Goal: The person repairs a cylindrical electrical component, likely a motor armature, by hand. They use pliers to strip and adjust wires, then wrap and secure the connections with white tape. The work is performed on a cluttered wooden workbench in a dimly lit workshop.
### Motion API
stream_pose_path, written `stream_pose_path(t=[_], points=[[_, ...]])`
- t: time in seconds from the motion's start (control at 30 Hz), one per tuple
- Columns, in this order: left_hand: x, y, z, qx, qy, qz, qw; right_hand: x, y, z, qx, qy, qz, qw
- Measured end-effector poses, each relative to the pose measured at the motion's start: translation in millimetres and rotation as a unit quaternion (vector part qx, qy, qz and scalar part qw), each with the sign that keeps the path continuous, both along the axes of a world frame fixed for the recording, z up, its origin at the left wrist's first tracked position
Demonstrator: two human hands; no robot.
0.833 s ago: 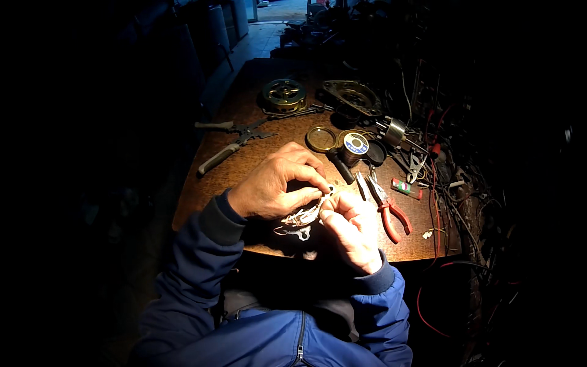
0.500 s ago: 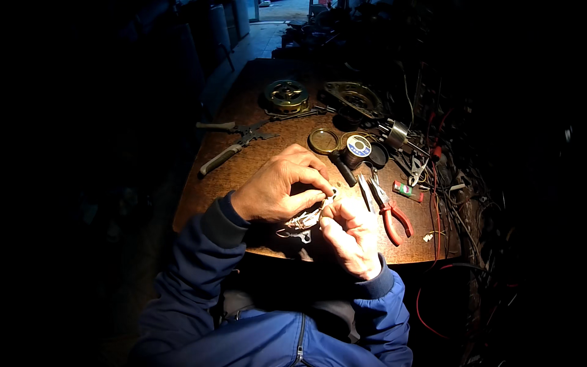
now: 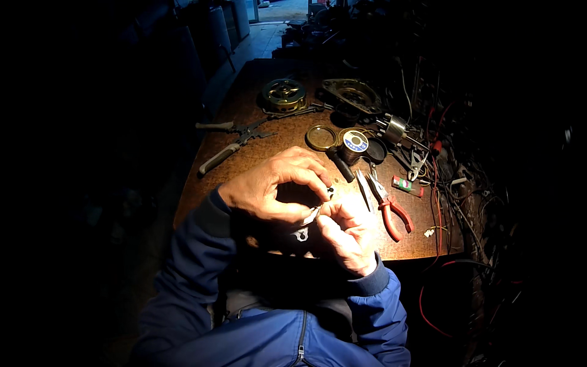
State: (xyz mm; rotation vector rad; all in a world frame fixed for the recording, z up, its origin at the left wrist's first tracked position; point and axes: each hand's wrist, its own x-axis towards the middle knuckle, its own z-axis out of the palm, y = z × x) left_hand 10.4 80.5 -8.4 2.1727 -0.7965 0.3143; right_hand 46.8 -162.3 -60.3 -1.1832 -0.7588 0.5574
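Drifting leftward, the left hand (image 3: 275,186) is spreading thumb from forefinger, its hold unclear; the right hand (image 3: 350,237) is seemingly pinching the small pale part (image 3: 310,216) between them, above the tabletop (image 3: 416,249), probably light, fragile, safest held by its metal tab (image 3: 300,235).

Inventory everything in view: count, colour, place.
Table: 1, brown, centre
Round part: 1, gold, far left
Housing: 1, gold, far centre
Large pliers: 1, pale-handled, left
Ring: 1, gold, centre
Spool: 1, dark, centre
Tube: 1, black, centre
Cap: 1, black, centre
Cylinder: 1, silver, right
Clip: 1, silver, right
Small pack: 1, red-green, right
Pointed tool: 1, silver, right
Small pliers: 1, red-handled, right
Connector: 1, white, right
Wires: many, red and dark, right
Floor: 1, bluish, far
Tabbed part: 1, whitish, between hands
Left hand: 1, bare, centre
Right hand: 1, bare, centre
Jacket: 1, blue, lower edge
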Motion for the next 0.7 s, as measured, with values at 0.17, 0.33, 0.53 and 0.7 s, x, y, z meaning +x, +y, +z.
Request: stream_pose_path(t=[0.17, 0.33, 0.53, 0.7], points=[[-1.3, 7.0, 18.0, 0.044, 0.072, -0.043, 0.996, 1.2, -0.6, -3.4, 0.006, 0.022, 0.012, 1.0], [0.3, 7.2, 14.5, 0.054, 0.065, -0.048, 0.995, 1.1, -1.2, -9.3, 0.027, 0.052, 0.013, 0.998], [-2.0, 4.9, 13.9, 0.042, 0.058, -0.037, 0.997, 8.8, 0.7, -15.1, 0.074, 0.14, 0.019, 0.987], [-2.5, 3.2, 12.7, 0.051, 0.05, -0.023, 0.997, 0.5, -1.8, -20.8, 0.079, 0.207, -0.039, 0.974]])
